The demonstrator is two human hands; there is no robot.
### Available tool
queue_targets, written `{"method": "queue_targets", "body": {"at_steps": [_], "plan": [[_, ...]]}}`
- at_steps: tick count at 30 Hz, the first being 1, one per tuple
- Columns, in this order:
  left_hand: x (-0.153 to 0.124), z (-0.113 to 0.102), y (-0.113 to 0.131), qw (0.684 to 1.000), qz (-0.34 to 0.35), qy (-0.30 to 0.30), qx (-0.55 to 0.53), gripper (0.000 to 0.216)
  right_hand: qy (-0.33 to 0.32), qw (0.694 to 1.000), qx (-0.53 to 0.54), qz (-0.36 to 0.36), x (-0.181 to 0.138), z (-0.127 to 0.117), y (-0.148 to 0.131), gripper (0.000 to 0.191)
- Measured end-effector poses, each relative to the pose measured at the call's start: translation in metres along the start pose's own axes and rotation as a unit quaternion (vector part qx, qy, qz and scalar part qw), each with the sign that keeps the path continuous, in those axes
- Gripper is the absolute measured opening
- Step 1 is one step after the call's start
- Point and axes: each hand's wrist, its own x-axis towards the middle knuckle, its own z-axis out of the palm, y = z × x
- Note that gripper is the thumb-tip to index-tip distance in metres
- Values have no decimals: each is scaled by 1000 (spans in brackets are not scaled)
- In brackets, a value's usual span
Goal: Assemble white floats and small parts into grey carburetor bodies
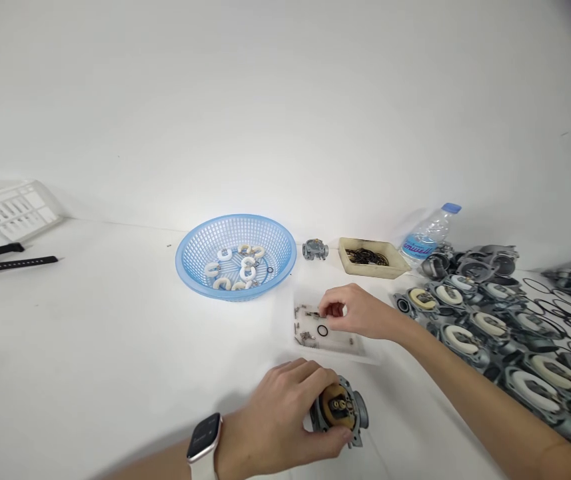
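Observation:
My left hand (295, 410), with a watch on its wrist, is wrapped round a grey metal carburetor body (359, 408). A tan float with brass parts shows on the carburetor's upward face. Farther forward, my right hand (352, 310) reaches over a shallow white tray (335, 350) with its fingertips pinched together. Whatever lies between those fingertips is too small to make out. Small metal parts and a black O-ring (322, 331) lie in the tray beside the right hand.
A blue basket (185, 280) holds several white floats. Behind the tray stand another carburetor (315, 249), a cream box (380, 270) of dark rings and a water bottle (428, 233). Several carburetors (462, 339) and black rings crowd the right. Black straps (15, 265) lie left.

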Motion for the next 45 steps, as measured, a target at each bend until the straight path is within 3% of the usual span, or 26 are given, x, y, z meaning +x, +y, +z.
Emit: {"method": "queue_targets", "body": {"at_steps": [5, 10, 19, 25, 30, 38, 45], "plan": [[1, -1, 1, 1000, 3, 4, -13, 35, 14, 996, 92, 7, -20, 0, 13, 16], [-1, 0, -1, 1000, 7, 15, -26, 41, 25, 984, 174, 16, -49, 0, 5, 14], [-1, 5, -3, 996, 53, 64, -35, 44, 78, 954, 289, 27, -93, 37, -23, 7], [0, 7, -1, 994, 56, 83, -38, 42, 57, 938, 335, 70, -96, 47, -19, 9], [-1, 10, 2, 994, 44, 80, -53, 43, 27, 904, 417, 87, -93, 50, -15, 17], [-2, 14, -3, 993, 33, 92, -66, 44, 62, 925, 360, 103, -93, 51, -15, 11], [-3, 15, -3, 993, 36, 96, -63, 47, 52, 902, 423, 71, -92, 52, -12, 14]]}}
